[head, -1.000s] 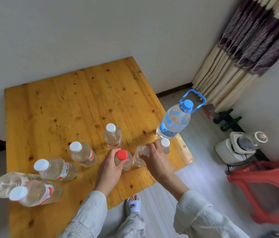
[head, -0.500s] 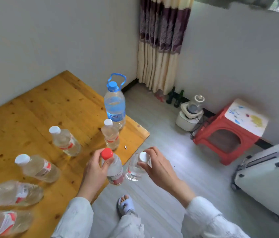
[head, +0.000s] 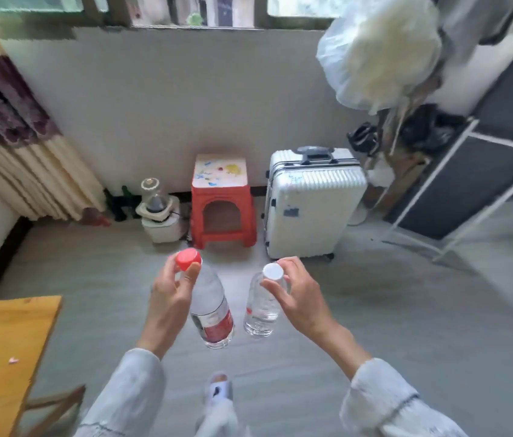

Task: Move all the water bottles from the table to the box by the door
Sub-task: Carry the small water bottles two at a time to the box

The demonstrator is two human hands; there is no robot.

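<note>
The left hand point(head: 171, 294) holds the bottle with the red cap point(head: 209, 305) by its neck, just under the cap. Its grip is closed there: the thumb and fingers pinch the top, and the rest of the bottle hangs down below the hand, tilted a little toward the other bottle. The right hand point(head: 296, 294) holds the bottle with the white cap point(head: 263, 305) the same way, with its grip closed on the neck, fingers curled round the top and the body hanging below.

Both hands are held out in front of the person, palms turned toward each other, above the grey floor point(head: 406, 310). The two bottles are close side by side but do not touch.

That makes two bottles in the hands, one in each. Both hang in front of the red stool point(head: 222, 212), nearer to the person than it is. A white suitcase point(head: 308, 203) stands just right of the stool. The wooden worktop point(head: 25, 329) is well to the left of the stool and nearer, and blurry clear shapes lie at its left edge; I cannot tell how many.
</note>
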